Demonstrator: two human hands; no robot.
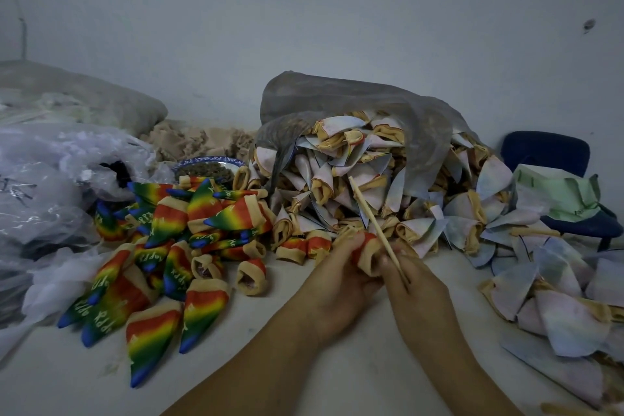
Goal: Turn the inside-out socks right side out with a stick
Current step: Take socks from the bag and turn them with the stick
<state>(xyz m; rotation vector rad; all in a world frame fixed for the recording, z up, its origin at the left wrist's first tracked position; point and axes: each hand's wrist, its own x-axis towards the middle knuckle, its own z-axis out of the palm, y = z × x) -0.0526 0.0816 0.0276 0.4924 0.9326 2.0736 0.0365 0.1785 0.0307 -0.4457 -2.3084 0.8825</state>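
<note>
Gripping a red-and-tan sock [366, 258], the curled fingers [351, 243] of the left hand [337, 277] close round its cuff, while the right hand [415, 287] pinches a thin wooden stick [368, 209] that slants up and away along the sock's right edge. Left of this sock, rainbow-striped socks [189, 246] lie heaped on the white desk [304, 365]. Behind and right of it, pale inside-out socks [354, 179] spill from a grey bag [337, 98]. Far left of it sit crumpled clear plastic bags [50, 186].
</note>
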